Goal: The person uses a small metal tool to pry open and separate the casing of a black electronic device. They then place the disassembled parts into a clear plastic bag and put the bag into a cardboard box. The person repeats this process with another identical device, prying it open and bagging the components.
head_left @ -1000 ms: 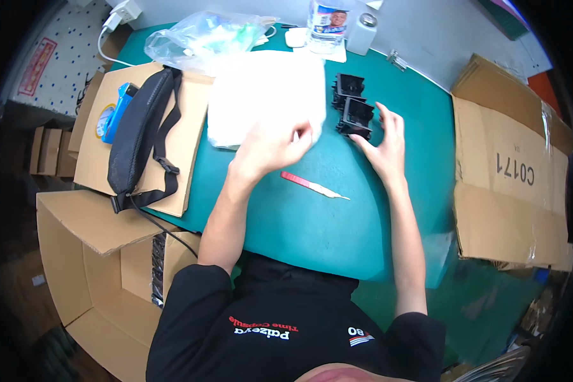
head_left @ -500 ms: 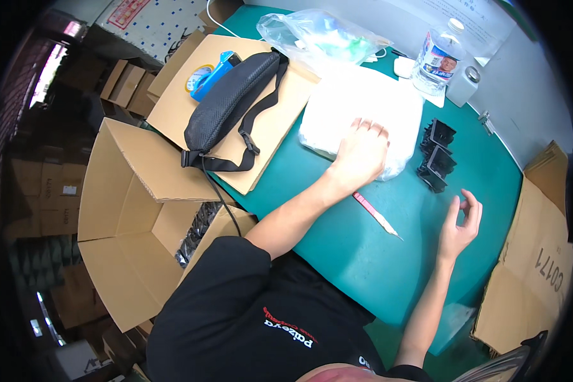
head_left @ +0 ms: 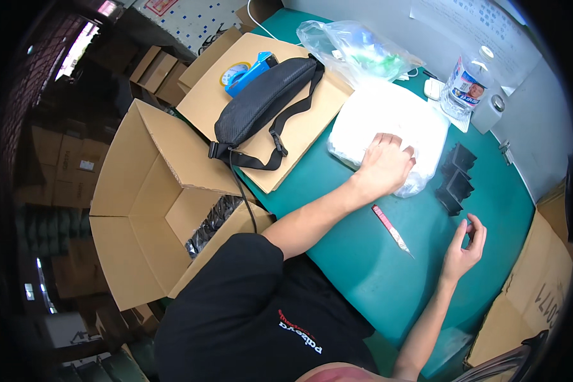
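Observation:
My left hand (head_left: 385, 164) lies on the near side of a soft white bundle (head_left: 401, 114), its fingers bent and pressed into the surface. What the fingertips pinch is hidden. Over the green table my right hand (head_left: 463, 251) hovers with thumb and curled fingers apart, holding nothing. Just beyond it stand black plastic parts (head_left: 455, 184), angular and hollow. Between my two arms a slim craft knife (head_left: 391, 228) with a pink-red handle lies on the table, its thin tip pointing toward me.
A black waist bag (head_left: 264, 102), a blue tape dispenser (head_left: 248, 75) and a tape roll (head_left: 234, 71) rest on flat cardboard (head_left: 286, 175). An open carton (head_left: 130, 254) holds dark wrapped items. Behind are a clear bag (head_left: 356, 48), water bottle (head_left: 468, 86) and small pot (head_left: 488, 114). Another carton (head_left: 522, 286) stands right.
The view has shifted, so everything sits further right in it. My left hand stays on the white bundle. My right hand has moved slightly left relative to the black parts, still holding nothing.

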Tool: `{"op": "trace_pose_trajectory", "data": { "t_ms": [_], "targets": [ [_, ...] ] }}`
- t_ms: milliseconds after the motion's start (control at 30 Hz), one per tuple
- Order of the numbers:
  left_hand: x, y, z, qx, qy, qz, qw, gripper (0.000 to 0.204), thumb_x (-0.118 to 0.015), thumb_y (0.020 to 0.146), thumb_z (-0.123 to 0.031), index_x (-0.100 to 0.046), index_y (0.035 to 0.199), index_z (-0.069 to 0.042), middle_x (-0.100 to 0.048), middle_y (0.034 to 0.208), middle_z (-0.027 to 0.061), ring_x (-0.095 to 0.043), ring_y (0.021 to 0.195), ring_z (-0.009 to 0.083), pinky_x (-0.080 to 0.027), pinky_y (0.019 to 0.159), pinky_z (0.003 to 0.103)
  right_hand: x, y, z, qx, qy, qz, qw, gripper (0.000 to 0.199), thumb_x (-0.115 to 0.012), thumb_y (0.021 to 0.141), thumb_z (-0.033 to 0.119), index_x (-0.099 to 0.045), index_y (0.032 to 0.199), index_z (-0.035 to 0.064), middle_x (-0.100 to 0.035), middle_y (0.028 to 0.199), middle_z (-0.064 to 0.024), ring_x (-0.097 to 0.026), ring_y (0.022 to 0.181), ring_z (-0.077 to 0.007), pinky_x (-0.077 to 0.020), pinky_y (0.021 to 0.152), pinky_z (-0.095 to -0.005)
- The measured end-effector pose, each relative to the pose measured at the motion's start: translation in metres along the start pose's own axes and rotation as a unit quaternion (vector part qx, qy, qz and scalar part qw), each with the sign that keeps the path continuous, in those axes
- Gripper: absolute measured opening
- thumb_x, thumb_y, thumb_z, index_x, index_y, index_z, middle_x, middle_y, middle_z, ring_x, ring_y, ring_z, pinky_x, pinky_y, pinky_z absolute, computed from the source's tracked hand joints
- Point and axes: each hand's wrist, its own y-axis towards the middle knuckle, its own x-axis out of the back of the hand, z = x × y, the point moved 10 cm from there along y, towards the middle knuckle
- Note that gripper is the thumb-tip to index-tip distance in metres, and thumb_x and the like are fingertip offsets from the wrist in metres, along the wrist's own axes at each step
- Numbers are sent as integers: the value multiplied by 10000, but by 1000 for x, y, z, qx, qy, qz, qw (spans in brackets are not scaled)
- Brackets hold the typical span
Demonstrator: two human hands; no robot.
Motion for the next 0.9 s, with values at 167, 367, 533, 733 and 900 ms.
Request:
{"op": "trace_pose_trajectory", "data": {
  "t_ms": [167,367,533,733,900],
  "targets": [
    [-6,-1,0,-5,19,29,999,188,-609,883,-153,-720,877,-2,-699,890,196,-673,900,361,-515,885,474,-2,-3,5,-4,29,-1,1000,123,-647,946,-9,-682,1064,-19,-532,848,-51,-520,764,-141,-478,750,-286],
    [-3,-8,10,-56,-32,-55,996,58,-610,800,-24,-658,829,-9,-667,850,188,-657,866,377,-541,821,471,1,3,23,17,17,-14,1000,103,-687,904,7,-699,1005,10,-601,851,-65,-561,770,-166,-482,740,-296],
    [-6,4,10,-28,-4,-40,999,38,-663,814,-13,-649,848,-1,-654,841,206,-635,857,412,-523,793,494,9,7,14,17,34,-35,999,108,-713,870,17,-711,976,36,-666,878,-100,-626,741,-219,-513,703,-334],
    [-36,-11,63,-59,0,-29,998,111,-660,870,-69,-606,871,28,-597,823,233,-575,793,427,-476,745,509,15,1,5,45,80,-59,994,126,-735,858,107,-682,959,53,-683,952,-137,-660,893,-344,-551,792,-431],
    [-36,-3,54,-48,-9,-17,999,226,-607,965,-81,-662,1073,110,-677,1004,287,-638,922,447,-505,864,482,66,-57,84,174,9,-84,981,135,-719,849,100,-637,887,-1,-539,759,-113,-561,676,-290,-463,569,-429]
  ]
}}
